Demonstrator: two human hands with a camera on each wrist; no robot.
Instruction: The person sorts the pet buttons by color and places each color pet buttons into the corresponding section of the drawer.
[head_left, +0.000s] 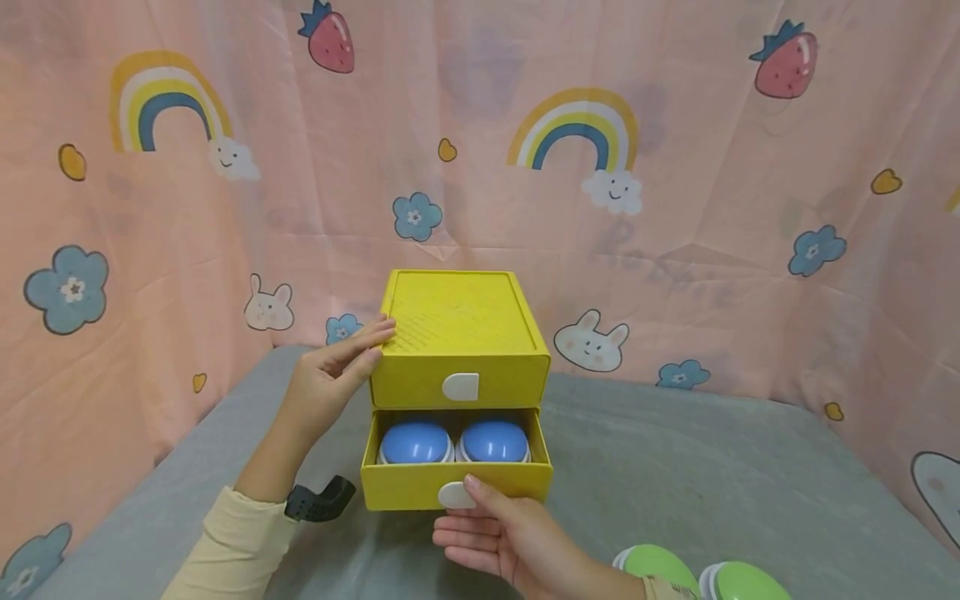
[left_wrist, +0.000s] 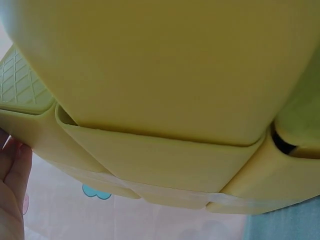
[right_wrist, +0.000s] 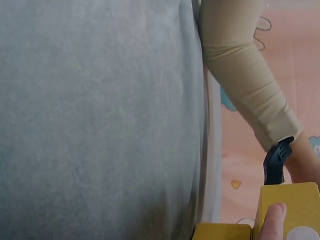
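Note:
A yellow two-drawer box (head_left: pixel 461 312) stands on the cloth-covered table, its upper drawer (head_left: pixel 405 381) closed. The lower drawer (head_left: pixel 393 487) is out and holds two blue-topped, white-rimmed round objects (head_left: pixel 416 442). My left hand (head_left: pixel 333 367) rests its fingers against the box's upper left edge; its fingertips also show in the left wrist view beside the yellow surface. Palm up, my right hand (head_left: pixel 510 533) touches the lower drawer's front with its straight thumb at the white handle (head_left: pixel 453 495). Its other fingers extend loosely below the drawer.
Two green-topped, white-rimmed round objects (head_left: pixel 660 567) sit at the front right of the grey table cloth (head_left: pixel 712 467), partly behind the right sleeve. A pink patterned curtain (head_left: pixel 480 225) hangs behind the box and along the sides. A black band (head_left: pixel 321 498) is on the left wrist.

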